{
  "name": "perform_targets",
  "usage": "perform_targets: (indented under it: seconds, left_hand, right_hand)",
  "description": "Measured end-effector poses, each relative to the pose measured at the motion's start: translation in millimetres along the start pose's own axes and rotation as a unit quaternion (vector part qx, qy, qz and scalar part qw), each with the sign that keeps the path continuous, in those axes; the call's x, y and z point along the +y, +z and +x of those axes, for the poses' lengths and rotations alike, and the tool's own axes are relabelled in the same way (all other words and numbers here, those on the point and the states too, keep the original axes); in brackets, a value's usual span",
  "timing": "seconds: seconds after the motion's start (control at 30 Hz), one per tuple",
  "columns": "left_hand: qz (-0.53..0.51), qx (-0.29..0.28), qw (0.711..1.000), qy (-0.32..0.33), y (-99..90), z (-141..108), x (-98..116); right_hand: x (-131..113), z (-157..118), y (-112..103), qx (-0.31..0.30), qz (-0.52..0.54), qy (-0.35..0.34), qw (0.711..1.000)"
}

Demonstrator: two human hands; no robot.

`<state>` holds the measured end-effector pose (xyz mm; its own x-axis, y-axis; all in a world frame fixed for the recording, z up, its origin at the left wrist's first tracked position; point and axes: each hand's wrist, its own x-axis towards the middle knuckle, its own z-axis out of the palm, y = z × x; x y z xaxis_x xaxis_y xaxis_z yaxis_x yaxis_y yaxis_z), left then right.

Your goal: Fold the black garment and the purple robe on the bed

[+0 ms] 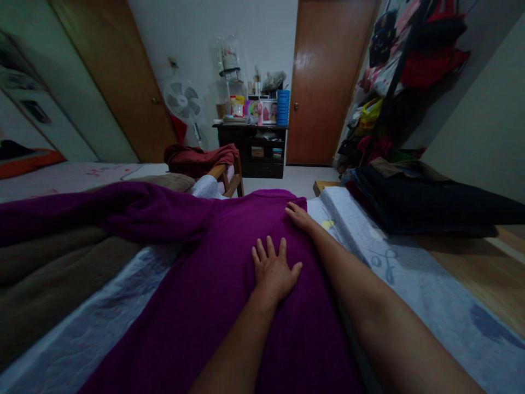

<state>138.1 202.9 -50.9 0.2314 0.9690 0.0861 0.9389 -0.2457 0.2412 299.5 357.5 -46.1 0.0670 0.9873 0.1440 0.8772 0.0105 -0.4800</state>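
A purple long-sleeved shirt (pixel 229 273) lies spread over a bed, its neckline at the far end. One sleeve stretches out to the left, while the right side looks folded inward with no sleeve showing there. My left hand (pixel 274 269) presses flat on the middle of the shirt, fingers spread. Farther up, my right hand (pixel 298 215) rests near the shirt's right shoulder edge, its fingers stretched out on the cloth. Under the shirt is a light grey-blue patterned sheet (pixel 369 273).
A brown blanket (pixel 57 268) lies to the left. Dark folded clothes (pixel 426 194) are stacked at the right. Beyond the bed stand a wooden chair with a reddish cloth (pixel 200 160), a white fan (pixel 183 99) and a black cabinet (pixel 250 156). Bags (pixel 430 65) hang at the right.
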Motion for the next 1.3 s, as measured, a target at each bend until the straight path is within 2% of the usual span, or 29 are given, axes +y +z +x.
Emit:
perform_targets:
  seconds: [0.13,0.2,0.3,0.47,0.6,0.9,1.07,1.17,1.23,1.3]
  left_hand:
    - [0.003,0.005,1.000,0.002,0.2,1,0]
    - [0.003,0.003,1.000,0.003,-0.3,1,0]
    - [0.002,0.001,1.000,0.005,-0.9,2,0]
    - [-0.003,0.005,1.000,0.005,-0.5,2,0]
    - [-0.002,-0.004,1.000,0.005,-4.2,2,1]
    - [-0.015,-0.013,0.999,0.040,-31.0,11,-11]
    - [-0.017,-0.039,0.998,0.047,-25.3,11,-16]
    - [-0.014,-0.036,0.998,0.044,-19.7,9,-16]
    - [-0.011,-0.029,0.999,0.044,-17.5,9,-16]
    - [-0.006,-0.022,0.999,0.045,-15.8,9,-15]
  right_hand:
    - [24,-3,-25,0.052,-0.018,0.093,0.994]
    - [33,-8,-30,0.047,-0.031,0.140,0.989]
    - [36,-17,-28,0.017,-0.042,0.170,0.984]
    - [20,-26,-17,-0.011,-0.054,0.180,0.982]
    - [12,-29,-11,0.004,-0.058,0.173,0.983]
    - [24,-26,-13,0.043,-0.044,0.162,0.985]
    - [26,-32,-14,0.041,-0.055,0.182,0.981]
    - [22,-33,-19,0.044,-0.064,0.197,0.977]
    - [16,-30,-23,0.078,-0.079,0.198,0.974]
    - [6,-26,-25,0.129,-0.095,0.156,0.975]
